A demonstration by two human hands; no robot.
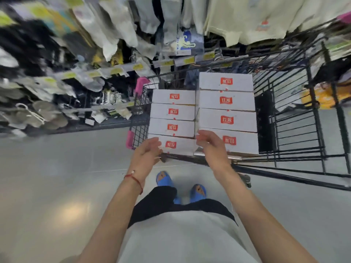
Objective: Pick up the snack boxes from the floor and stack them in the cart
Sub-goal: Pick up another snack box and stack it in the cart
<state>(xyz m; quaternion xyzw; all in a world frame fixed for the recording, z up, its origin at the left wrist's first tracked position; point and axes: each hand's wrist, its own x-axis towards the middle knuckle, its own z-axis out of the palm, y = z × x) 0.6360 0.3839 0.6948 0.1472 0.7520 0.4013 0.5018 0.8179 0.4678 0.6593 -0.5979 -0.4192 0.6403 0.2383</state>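
Snack boxes (226, 100) fill cart (296, 118) beside sock racks (79, 82); left hand (147, 153), right hand (211, 146) fingers (203, 138) relaxed.

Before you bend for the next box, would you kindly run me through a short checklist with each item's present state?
1. Nearest left box lies flat in its row: ok.
2. Left hand and right hand flank it, fingers relaxed, no grip: ok.
3. Right row sits tidy: ok.
4. Free room in the cart to the right of the boxes: ok.
5. More boxes waiting on the floor: none in view, cannot tell.
6. Sandals stand apart from the cart: ok.
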